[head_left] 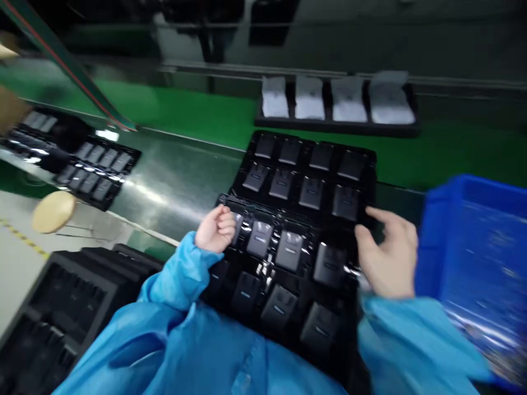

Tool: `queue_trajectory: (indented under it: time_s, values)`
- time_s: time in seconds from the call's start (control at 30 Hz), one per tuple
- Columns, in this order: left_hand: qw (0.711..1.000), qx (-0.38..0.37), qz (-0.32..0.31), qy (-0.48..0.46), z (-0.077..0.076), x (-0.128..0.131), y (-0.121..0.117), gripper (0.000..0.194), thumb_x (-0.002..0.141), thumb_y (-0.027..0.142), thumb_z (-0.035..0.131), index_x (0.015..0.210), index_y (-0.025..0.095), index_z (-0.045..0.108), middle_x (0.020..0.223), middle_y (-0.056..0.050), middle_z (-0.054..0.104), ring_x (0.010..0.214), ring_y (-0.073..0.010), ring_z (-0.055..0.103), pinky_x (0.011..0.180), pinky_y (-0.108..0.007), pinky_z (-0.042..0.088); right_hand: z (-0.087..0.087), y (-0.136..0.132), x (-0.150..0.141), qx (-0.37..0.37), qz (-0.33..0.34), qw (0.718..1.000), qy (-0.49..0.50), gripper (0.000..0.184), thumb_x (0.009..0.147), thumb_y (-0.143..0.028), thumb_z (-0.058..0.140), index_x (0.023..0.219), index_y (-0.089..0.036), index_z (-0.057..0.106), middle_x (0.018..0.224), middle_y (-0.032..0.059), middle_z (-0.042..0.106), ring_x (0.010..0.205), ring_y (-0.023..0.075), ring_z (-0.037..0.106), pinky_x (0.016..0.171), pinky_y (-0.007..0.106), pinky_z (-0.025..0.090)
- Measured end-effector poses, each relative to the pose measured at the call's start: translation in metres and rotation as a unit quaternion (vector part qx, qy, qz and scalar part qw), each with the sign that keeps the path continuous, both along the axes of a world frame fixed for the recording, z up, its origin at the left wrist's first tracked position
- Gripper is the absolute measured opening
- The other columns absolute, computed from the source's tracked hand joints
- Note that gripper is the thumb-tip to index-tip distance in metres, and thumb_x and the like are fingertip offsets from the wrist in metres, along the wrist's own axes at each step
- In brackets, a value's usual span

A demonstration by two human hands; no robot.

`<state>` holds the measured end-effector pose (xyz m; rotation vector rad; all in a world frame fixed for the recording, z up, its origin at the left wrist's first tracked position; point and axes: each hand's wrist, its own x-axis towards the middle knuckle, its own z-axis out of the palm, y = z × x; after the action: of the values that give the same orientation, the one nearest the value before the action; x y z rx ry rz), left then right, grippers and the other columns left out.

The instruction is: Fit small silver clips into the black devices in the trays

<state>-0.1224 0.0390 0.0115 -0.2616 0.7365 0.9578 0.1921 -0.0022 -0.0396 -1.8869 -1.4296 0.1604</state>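
Two black plastic trays lie one beyond the other in front of me, each with rows of dark plug adapters in its pockets. Over the left edge of the near tray (pixel 296 216) is my left hand (pixel 218 227), its fingers curled in; what they hold, if anything, is hidden. An adapter (pixel 260 238) lies just right of that hand. At the right side of the trays hovers my right hand (pixel 391 247), open, thumb and forefinger apart, nothing between them. The far tray (pixel 307 140) reaches the green strip, with an adapter (pixel 346 202) nearest my right fingertips.
A blue bin (pixel 436 241) stands close on the right. Behind the trays, a black holder (pixel 337 127) carries several white-wrapped pieces. More filled trays (pixel 99 170) lie along the metal line to the left. Black stacked trays (pixel 78 296) and a round stool (pixel 53 211) are at lower left.
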Motion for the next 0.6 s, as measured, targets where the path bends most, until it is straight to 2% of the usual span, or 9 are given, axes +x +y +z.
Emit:
queue_trajectory:
  time_s: [0.13,0.2,0.27,0.33,0.43,0.5,0.6]
  values:
    - [1.000,0.021,0.008,0.016,-0.003,0.001,0.003,0.042,0.104,0.023,0.030,0.068,0.014,0.050,0.053,0.006,0.032,0.037,-0.0017,0.035,0.034,-0.009,0.024,0.007,-0.007,-0.037,-0.035,0.084,0.995,0.046,0.024,0.080,-0.046,0.048,0.100,-0.047,0.060,0.113,0.0015,0.062,0.120,0.0338,0.055,0.109,0.063,0.039]
    - [1.000,0.026,0.007,0.015,-0.004,0.004,-0.001,0.042,0.104,0.024,0.030,0.071,0.013,0.055,0.056,0.002,0.041,0.041,-0.0031,0.044,0.037,-0.010,0.031,0.012,-0.008,-0.048,-0.046,0.099,0.992,0.057,0.023,0.080,-0.048,0.047,0.099,-0.050,0.059,0.114,0.0009,0.062,0.120,0.0341,0.055,0.108,0.064,0.040]
    - [1.000,0.023,-0.001,0.002,-0.002,0.012,-0.010,0.044,0.103,0.027,0.029,0.079,0.012,0.062,0.066,-0.005,0.058,0.055,-0.0081,0.059,0.047,-0.015,0.045,0.024,-0.013,-0.057,-0.034,0.112,0.992,0.052,0.023,0.081,-0.049,0.048,0.100,-0.047,0.061,0.114,0.0022,0.064,0.117,0.0338,0.057,0.106,0.064,0.042]
    - [0.999,0.036,-0.014,-0.022,0.002,0.022,-0.021,0.048,0.104,0.034,0.026,0.094,0.010,0.067,0.088,-0.013,0.069,0.080,-0.0160,0.070,0.068,-0.024,0.056,0.041,-0.020,-0.065,-0.002,0.141,0.989,0.046,0.020,0.085,-0.046,0.050,0.099,-0.040,0.063,0.108,0.0039,0.066,0.111,0.0319,0.060,0.103,0.061,0.045]
    - [0.992,0.093,-0.047,-0.065,0.006,0.035,-0.035,0.059,0.103,0.047,0.023,0.124,0.007,0.061,0.116,-0.016,0.069,0.110,-0.0227,0.067,0.095,-0.034,0.051,0.066,-0.030,-0.082,0.018,0.215,0.976,0.003,0.014,0.091,-0.036,0.052,0.098,-0.032,0.064,0.101,0.0041,0.067,0.101,0.0262,0.062,0.094,0.052,0.048]
    - [0.986,0.115,-0.076,-0.091,0.007,0.040,-0.041,0.066,0.102,0.052,0.021,0.142,0.007,0.048,0.128,-0.016,0.065,0.120,-0.0229,0.062,0.101,-0.034,0.046,0.075,-0.034,-0.095,0.024,0.276,0.960,-0.032,0.010,0.092,-0.028,0.057,0.097,-0.028,0.065,0.097,0.0030,0.067,0.095,0.0224,0.061,0.089,0.045,0.047]
    - [0.977,0.134,-0.120,-0.116,0.007,0.046,-0.048,0.073,0.101,0.056,0.017,0.150,0.005,0.038,0.140,-0.015,0.058,0.122,-0.0206,0.060,0.093,-0.027,0.047,0.079,-0.038,-0.110,0.007,0.341,0.939,-0.039,0.008,0.090,-0.019,0.061,0.095,-0.024,0.067,0.093,0.0025,0.066,0.092,0.0199,0.057,0.084,0.039,0.044]
